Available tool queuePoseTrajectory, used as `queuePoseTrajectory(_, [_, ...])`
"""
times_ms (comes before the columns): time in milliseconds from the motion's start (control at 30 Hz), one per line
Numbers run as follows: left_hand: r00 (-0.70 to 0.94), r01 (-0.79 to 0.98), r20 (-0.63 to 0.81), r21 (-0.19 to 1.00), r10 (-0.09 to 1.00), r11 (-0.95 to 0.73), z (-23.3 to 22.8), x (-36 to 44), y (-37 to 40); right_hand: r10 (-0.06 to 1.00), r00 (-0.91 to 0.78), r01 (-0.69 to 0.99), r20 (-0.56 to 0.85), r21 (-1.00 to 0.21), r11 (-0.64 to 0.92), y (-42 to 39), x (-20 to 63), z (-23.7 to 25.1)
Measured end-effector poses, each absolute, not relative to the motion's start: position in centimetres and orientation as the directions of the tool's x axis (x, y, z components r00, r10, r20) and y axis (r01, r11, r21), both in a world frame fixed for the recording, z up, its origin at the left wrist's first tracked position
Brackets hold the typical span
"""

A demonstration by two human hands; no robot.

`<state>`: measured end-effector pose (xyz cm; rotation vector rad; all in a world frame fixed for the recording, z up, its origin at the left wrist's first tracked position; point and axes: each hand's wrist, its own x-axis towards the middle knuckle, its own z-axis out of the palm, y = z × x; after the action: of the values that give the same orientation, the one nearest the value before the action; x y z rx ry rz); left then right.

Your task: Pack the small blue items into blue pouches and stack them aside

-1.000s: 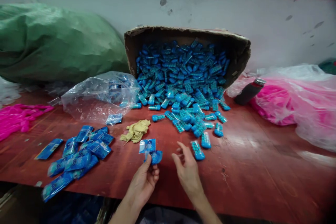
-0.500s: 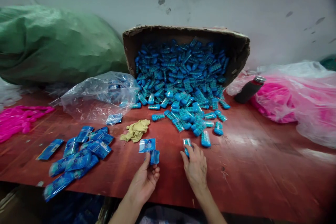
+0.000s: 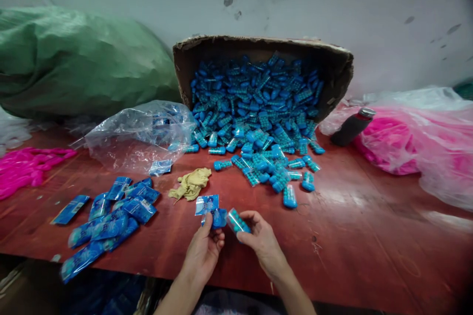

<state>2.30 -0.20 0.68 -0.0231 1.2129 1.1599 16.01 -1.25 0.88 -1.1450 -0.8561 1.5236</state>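
Note:
Near the table's front edge, my left hand [image 3: 207, 243] is closed on a small blue printed sleeve [image 3: 219, 217], pinched between thumb and fingers. Just beyond it a flat blue printed packet [image 3: 207, 204] lies on the table. To the right, my right hand [image 3: 260, 238] grips a small clear bottle [image 3: 238, 221] filled with teal balls, tilted with its clear end toward the sleeve; the two are close but apart. A heap of similar bottles [image 3: 254, 103] spills from a cardboard box [image 3: 343, 76] lying on its side. One loose bottle [image 3: 290, 197] rests beyond my right hand.
Several filled blue packets [image 3: 111, 224] are piled at the left. A crumpled yellow cloth [image 3: 191, 183] and a clear plastic bag [image 3: 136, 133] lie behind them. A dark flask [image 3: 351, 128] leans by bagged pink items [image 3: 388, 145] at the right. A green sack [image 3: 81, 64] stands at back left.
My right hand has lifted a bottle off the table and brought it left, close to my left hand. The sleeve in my left hand looks wider and turned slightly toward the bottle.

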Motion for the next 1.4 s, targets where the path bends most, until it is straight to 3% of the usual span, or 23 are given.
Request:
queuePoseTrajectory(200, [-0.14, -0.677, -0.697, 0.586, 0.703, 0.445, 0.4, 2.0, -0.3, 0.98, -0.083, -0.105, -0.183, -0.976, -0.192, -1.4, 15.8, 1.2])
queuePoseTrajectory(433, [-0.168, -0.648, -0.656, 0.636, 0.736, 0.419, 0.5, 1.8, -0.3, 0.995, -0.073, 0.177, 0.064, -0.981, 0.076, -1.8, 15.8, 2.3])
queuePoseTrajectory(667, [-0.164, -0.626, -0.602, 0.675, 0.781, 0.389, 0.3, 1.8, -0.4, 0.996, -0.092, 0.074, -0.013, -0.997, -0.006, -1.8, 15.7, 1.8])
queuePoseTrajectory(1000, [-0.146, -0.507, -0.514, 0.773, 0.845, 0.382, 0.3, 1.9, -0.5, 0.939, -0.215, -0.204, -0.27, -0.927, -0.314, -1.3, 16.1, 1.4])
queuePoseTrajectory(1067, [-0.116, -0.505, -0.533, 0.758, 0.838, 0.412, 0.2, 2.1, -0.5, 0.96, -0.137, -0.141, -0.245, -0.954, -0.264, -1.4, 15.7, 1.2])
queuePoseTrajectory(1167, [-0.046, -0.517, -0.584, 0.708, 0.811, 0.481, 0.3, 2.3, -0.5, 0.998, -0.014, 0.057, -0.055, -0.997, -0.054, -1.9, 14.7, 1.1])
queuePoseTrajectory(1233, [0.007, -0.535, -0.595, 0.677, 0.803, 0.506, 0.5, 2.2, -0.4, 0.999, -0.02, 0.098, 0.034, -0.994, 0.036, -2.1, 14.2, 1.2])
queuePoseTrajectory(1400, [0.206, -0.519, -0.619, 0.587, 0.758, 0.621, 0.8, 1.1, -0.3, 0.975, -0.207, -0.236, -0.074, -0.964, -0.123, -1.8, 15.1, 0.8])
